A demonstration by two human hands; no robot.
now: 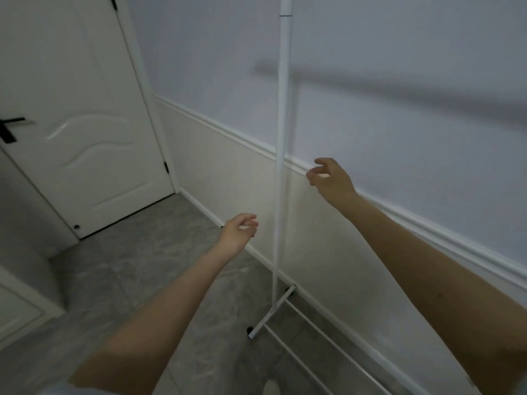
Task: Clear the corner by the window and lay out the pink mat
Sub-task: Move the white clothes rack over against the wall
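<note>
My clothes rack (pixel 281 166) is white, with black feet, I think. The floor (pixel 148 252) is grey and marbled, the door (pixel 71 109) white with a black handle (pixel 10 129).

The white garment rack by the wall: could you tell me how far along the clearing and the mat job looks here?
Early on, it seems. The white rack stands against the wall on the grey floor, nothing hanging on the part visible. In hand: neither the left hand nor the right hand grips anything; both hover open either side of its upright pole. Left: no pink mat or window shows in this view, so laying it out remains.
</note>
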